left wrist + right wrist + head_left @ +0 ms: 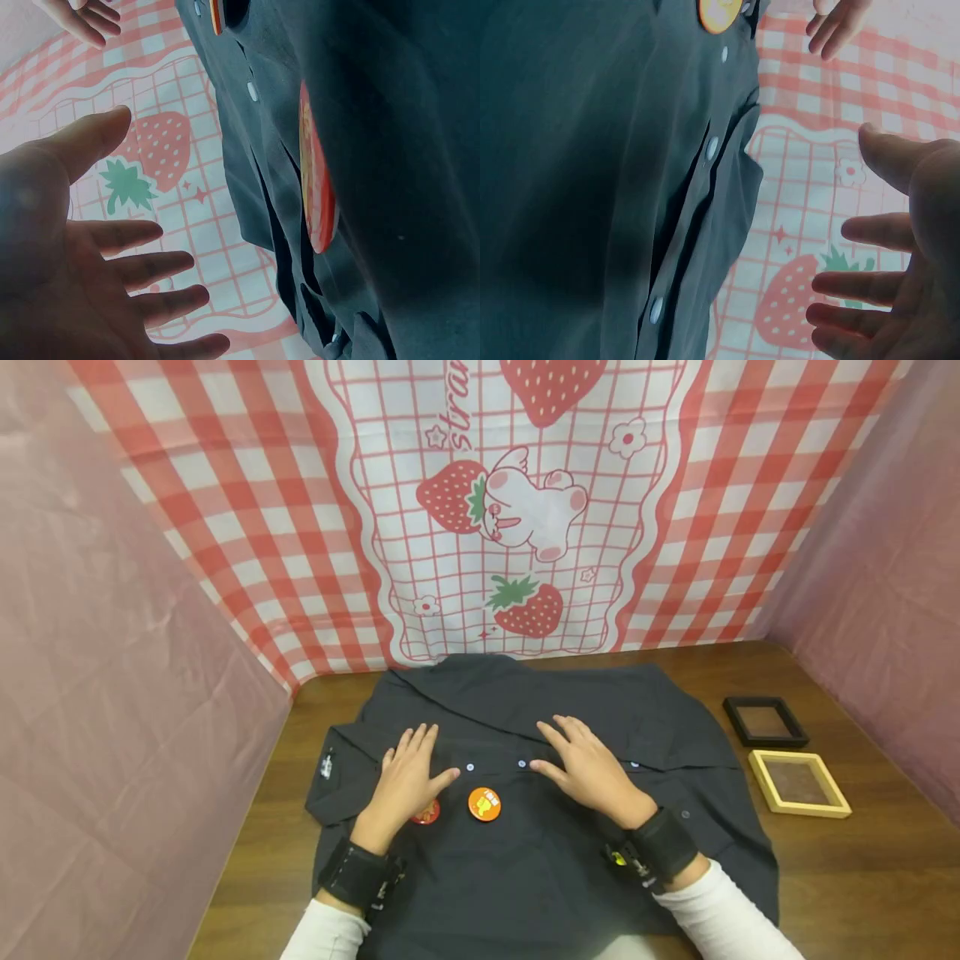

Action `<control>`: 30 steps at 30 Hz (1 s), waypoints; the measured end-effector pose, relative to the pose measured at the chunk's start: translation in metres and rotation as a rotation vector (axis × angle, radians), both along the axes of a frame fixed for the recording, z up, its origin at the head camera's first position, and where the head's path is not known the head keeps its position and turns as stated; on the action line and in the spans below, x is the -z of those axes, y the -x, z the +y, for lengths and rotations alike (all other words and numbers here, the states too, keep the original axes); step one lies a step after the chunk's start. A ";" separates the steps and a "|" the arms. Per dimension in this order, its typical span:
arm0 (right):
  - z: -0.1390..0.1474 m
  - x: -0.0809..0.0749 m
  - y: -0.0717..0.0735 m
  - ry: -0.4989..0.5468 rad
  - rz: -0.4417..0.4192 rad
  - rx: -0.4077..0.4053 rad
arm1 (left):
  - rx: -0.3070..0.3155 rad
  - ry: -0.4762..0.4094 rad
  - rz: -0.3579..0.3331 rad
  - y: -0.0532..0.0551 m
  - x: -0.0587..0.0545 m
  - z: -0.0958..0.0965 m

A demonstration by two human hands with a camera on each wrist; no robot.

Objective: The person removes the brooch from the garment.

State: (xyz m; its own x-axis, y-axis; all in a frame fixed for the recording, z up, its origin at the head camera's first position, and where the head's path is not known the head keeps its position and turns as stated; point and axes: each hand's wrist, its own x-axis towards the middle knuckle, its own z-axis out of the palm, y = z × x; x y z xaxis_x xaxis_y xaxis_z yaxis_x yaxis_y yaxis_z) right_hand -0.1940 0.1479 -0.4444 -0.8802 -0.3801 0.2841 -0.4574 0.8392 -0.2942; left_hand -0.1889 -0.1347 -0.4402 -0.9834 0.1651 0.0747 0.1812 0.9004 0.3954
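A dark button-up shirt (480,877) lies spread over the table, its collar toward the left and a row of pale buttons (522,764) across its middle. Two round badges rest on it: an orange badge (484,804) with a yellow figure, and a red badge (427,813) partly covered by the left hand in the head view. Above the shirt hovers my left hand (406,781), fingers spread and holding nothing. To the right, my right hand (592,770) is likewise spread over the shirt, with no object in it. Both wrist views show a gap between palm and cloth.
On the table's right side lie a black frame (765,722) and a light yellow frame (799,783). A red-and-white strawberry curtain (517,510) hangs behind the wooden table (255,860). Pink cloth (127,693) walls both sides.
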 end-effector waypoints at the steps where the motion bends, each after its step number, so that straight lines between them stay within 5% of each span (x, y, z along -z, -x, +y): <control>1: -0.001 0.000 0.001 -0.003 0.007 -0.014 | 0.001 -0.004 -0.001 0.000 0.000 -0.001; 22: -0.020 0.003 0.006 0.108 -0.035 -0.013 | 0.088 -0.004 0.065 -0.003 0.001 -0.005; 30: -0.025 0.008 -0.001 0.087 -0.055 -0.029 | 0.126 0.012 -0.010 -0.007 0.006 -0.004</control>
